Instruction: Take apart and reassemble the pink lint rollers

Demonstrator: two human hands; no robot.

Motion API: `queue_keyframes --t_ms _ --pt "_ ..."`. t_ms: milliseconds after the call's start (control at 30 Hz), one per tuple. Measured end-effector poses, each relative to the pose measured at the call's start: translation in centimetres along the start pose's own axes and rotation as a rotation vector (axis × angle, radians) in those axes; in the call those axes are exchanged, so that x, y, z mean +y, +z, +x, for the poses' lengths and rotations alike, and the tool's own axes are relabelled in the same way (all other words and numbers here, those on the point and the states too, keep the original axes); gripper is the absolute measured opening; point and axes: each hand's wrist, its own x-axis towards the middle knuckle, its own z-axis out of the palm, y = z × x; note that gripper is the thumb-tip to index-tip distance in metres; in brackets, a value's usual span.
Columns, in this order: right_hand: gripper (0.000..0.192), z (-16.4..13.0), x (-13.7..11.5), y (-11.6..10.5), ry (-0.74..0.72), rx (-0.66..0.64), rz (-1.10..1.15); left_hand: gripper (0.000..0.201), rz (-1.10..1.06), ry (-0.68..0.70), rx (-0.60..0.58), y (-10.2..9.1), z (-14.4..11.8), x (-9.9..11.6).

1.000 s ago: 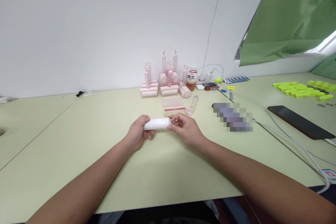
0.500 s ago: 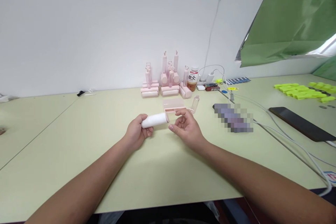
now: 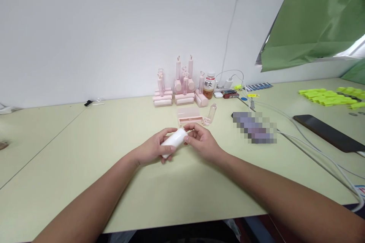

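Two hands meet over the tabletop centre, both on one white roller; left hand wraps the roller's lower end from below, fingers curled under, thumb over the top; right hand pinches the upper end w/ thumb and fingertips; roller tilted, its far end higher and toward the right hand, held just off the surface.

Just beyond the right hand: flat pink case lying on the tabletop, and beside it, to the right, a small clear tube standing tilted; whether the two touch can't be told.

Further back, vs. the wall: cluster of pink rollers, some stacked flat, some upright w/ handles up; bottle w/ white cap and orange label at the cluster's right edge; white charger and cables behind that, one cable running up the wall.

Right of the hands: blurred patch on the surface, content unreadable; white cables trail from the back toward the near right edge; dark phone lies flat, well apart from the hands; yellow-green pieces spread at far right; green sheet hangs above them.

Left of the hands: small black item near the wall, too small to ID.
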Motion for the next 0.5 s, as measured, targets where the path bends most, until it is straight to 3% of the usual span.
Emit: queue_keyframes --t_ms 133,300,500 --pt "0.03 0.0 -0.1 -0.2 0.007 -0.124 -0.235 0.092 0.045 -0.085 -0.096 0.2 -0.2 -0.2" --pt "0.032 0.8 -1.6 -2.7 -0.024 0.066 -0.845 0.083 0.007 -0.074 0.0 -0.4 0.0 0.1" --pt "0.05 1.9 -1.6 -4.8 0.105 0.082 -0.991 0.08 -0.041 -0.02 0.095 -0.3 0.2 0.2"
